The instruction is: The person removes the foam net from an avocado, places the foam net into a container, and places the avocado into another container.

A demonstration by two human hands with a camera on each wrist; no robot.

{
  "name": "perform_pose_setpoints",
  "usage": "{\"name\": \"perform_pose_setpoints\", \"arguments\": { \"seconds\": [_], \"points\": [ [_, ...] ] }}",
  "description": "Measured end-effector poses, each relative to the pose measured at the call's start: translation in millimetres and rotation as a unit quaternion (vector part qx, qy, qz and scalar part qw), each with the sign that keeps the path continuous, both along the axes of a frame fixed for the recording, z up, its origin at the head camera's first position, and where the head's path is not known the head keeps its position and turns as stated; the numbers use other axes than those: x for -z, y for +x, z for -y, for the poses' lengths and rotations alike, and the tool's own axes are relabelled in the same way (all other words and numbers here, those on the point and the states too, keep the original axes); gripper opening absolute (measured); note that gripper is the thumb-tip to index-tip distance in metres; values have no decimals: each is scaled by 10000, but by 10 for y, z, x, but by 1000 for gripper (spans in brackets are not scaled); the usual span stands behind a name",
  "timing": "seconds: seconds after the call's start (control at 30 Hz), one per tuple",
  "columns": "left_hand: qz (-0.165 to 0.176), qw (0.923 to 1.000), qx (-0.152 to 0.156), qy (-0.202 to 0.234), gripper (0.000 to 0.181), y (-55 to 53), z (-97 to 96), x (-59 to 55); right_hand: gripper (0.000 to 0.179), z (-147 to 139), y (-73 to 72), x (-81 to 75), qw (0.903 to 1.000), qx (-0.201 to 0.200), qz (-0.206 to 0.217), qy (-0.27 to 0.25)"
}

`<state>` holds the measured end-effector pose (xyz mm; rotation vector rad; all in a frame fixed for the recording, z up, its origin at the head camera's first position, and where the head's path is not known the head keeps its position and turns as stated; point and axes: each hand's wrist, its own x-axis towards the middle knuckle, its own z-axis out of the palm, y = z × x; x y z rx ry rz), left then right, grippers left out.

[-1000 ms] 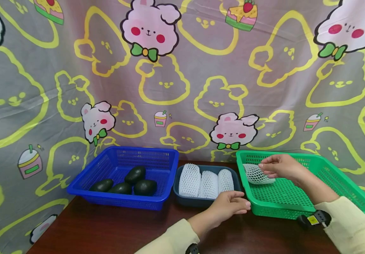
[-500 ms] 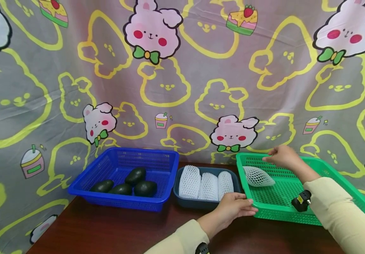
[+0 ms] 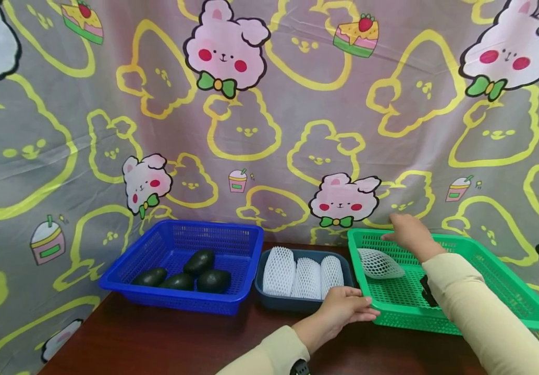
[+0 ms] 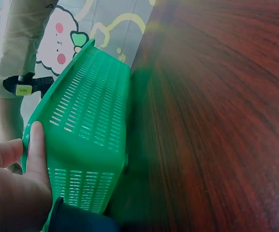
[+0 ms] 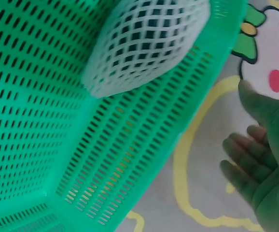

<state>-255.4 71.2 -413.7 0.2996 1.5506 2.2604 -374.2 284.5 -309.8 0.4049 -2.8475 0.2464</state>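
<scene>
At the front left corner of the green basket [image 3: 368, 294], my left hand [image 3: 340, 312] pinches the rim. The left wrist view has its thumb and a finger [image 4: 37, 145] on either side of that rim. My right hand [image 3: 410, 237] hovers by the basket's back rim, holding nothing, its fingers [image 5: 245, 159] loosely bent and apart from the rim in the right wrist view. A white foam net sleeve [image 3: 381, 264] lies against the basket's left wall; something dark shows through its mesh [image 5: 151, 36], probably an avocado.
On the left stands a blue basket [image 3: 180, 299] with several avocados [image 3: 199, 262]. Between the baskets, a dark blue tray [image 3: 293, 303] bears white foam net sleeves [image 3: 279, 271]. A cartoon-printed curtain [image 3: 250, 114] hangs behind the dark wooden table [image 3: 180, 338].
My right hand has let go of the sleeved item and drawn up and back to the basket's far rim. My left hand has shifted slightly right onto the green basket's corner.
</scene>
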Motion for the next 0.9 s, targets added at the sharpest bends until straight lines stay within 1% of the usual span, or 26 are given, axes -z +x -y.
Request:
{"name": "perform_pose_setpoints", "arguments": {
  "seconds": [0.17, 0.27, 0.37, 0.57, 0.67, 0.77, 0.9],
  "points": [
    [30, 10000, 12, -32, 22, 2, 13, -6, 54, 64, -91, 137, 9978, -475, 319, 339],
    [14, 10000, 8, -17, 20, 7, 14, -14, 61, 83, -136, 217, 9945, -691, 635, 459],
    [-17, 10000, -7, -8, 19, 14, 15, -23, 70, 99, -165, 276, 9917, -680, 994, 450],
    [-11, 10000, 5, -16, 18, 12, 13, -20, 86, 143, -163, 360, 9860, -433, 1528, 516],
    [65, 10000, 37, -18, 18, 5, 13, -9, 88, 163, -148, 393, 9832, -286, 1735, 497],
    [108, 9999, 64, -29, 18, 1, 15, -3, 88, 181, -147, 428, 9805, -234, 1883, 507],
    [57, 10000, 65, -33, 17, 0, 16, -10, 84, 194, -168, 480, 9772, -196, 2023, 621]
  ]
}}
